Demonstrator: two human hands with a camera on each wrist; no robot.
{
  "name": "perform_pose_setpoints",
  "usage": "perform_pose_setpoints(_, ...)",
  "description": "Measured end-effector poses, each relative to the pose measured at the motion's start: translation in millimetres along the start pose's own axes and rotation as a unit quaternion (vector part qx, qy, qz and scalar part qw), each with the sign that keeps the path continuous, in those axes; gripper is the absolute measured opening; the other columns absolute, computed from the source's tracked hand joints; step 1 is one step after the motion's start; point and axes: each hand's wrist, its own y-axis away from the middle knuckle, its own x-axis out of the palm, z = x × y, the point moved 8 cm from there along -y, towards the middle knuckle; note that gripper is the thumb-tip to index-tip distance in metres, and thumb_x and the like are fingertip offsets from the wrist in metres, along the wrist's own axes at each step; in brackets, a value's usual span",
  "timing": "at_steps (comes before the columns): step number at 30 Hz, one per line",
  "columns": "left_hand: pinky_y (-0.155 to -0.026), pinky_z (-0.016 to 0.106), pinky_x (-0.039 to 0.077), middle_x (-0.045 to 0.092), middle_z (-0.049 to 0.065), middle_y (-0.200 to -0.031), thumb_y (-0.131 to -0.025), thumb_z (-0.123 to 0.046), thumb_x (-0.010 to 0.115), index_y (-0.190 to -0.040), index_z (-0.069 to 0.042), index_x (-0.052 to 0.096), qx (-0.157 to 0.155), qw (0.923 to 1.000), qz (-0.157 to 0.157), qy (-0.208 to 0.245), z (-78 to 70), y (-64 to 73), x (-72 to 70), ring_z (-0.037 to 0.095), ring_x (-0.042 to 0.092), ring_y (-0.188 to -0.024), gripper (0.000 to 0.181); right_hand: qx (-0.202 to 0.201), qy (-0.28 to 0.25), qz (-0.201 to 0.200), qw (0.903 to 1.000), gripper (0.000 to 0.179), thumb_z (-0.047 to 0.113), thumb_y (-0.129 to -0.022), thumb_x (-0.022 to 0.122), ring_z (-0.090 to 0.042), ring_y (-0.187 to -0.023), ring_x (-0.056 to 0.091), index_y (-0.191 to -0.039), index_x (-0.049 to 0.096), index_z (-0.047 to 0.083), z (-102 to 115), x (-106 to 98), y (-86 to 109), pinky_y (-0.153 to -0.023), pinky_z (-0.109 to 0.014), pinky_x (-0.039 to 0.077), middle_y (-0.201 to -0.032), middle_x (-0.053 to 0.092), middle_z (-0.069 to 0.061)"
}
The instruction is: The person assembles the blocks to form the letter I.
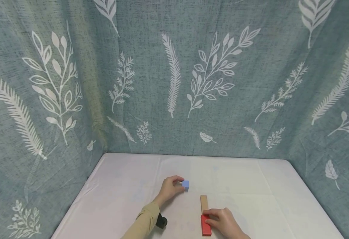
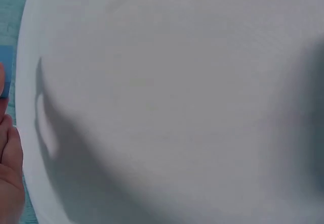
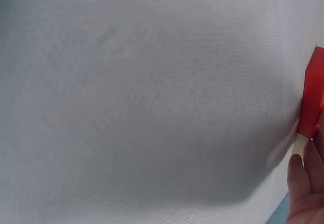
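In the head view my left hand (image 1: 169,190) pinches a small blue block (image 1: 185,184) between thumb and fingers, over the middle of the table. At the left edge of the left wrist view, part of that hand (image 2: 11,183) and the blue block (image 2: 6,54) show. Nearer the front, my right hand (image 1: 226,221) grips a long red block (image 1: 206,229) from its right side. A tan, wood-coloured block (image 1: 203,202) lies end to end with the red one, just beyond it. The right wrist view catches the red block (image 3: 312,95) and several fingertips (image 3: 297,171).
A white cloth covers the table (image 1: 237,179). Green-blue curtains (image 1: 150,99) with white leaf prints hang behind it and along both sides. A black device (image 1: 161,221) sits at my left wrist, beside the beige sleeve (image 1: 143,219).
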Motion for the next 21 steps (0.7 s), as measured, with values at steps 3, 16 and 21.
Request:
perform_pose_setpoints(3,-0.097,0.041,0.051,0.07,0.018,-0.104,-0.078,0.0,0.073,-0.102,0.004,0.068,0.0,1.0,-0.008,0.003,-3.0,-4.4,-3.5,0.035,0.062,-0.108,0.025,0.008,-0.004,0.005,1.0,0.031,0.02,-0.082,0.072,-0.018,-0.102,0.068,-0.11,0.071,0.007,-2,1,-0.5,-0.083,-0.036,0.058,-0.107,0.072,-0.006)
perform_pose_setpoints(16,-0.096,0.04,0.052,0.069,0.018,-0.109,-0.08,-0.004,0.073,-0.107,0.003,0.067,0.002,0.9999,-0.012,0.011,-24.1,-21.2,-22.0,0.033,0.063,-0.109,0.028,0.004,0.001,0.004,1.0,0.031,0.021,-0.081,0.073,-0.02,-0.101,0.068,-0.109,0.071,0.007,0,0,0.0,-0.082,-0.036,0.059,-0.106,0.073,-0.006)
perform_pose_setpoints(21,-0.099,0.038,0.051,0.068,0.018,-0.111,-0.081,-0.005,0.072,-0.109,0.003,0.066,0.003,0.9999,-0.009,0.005,-35.6,-28.7,-28.2,0.033,0.062,-0.111,0.03,-0.004,0.003,0.0,1.0,0.031,0.022,-0.081,0.073,-0.019,-0.1,0.068,-0.109,0.071,0.007,2,-1,1.0,-0.081,-0.035,0.059,-0.105,0.073,-0.007)
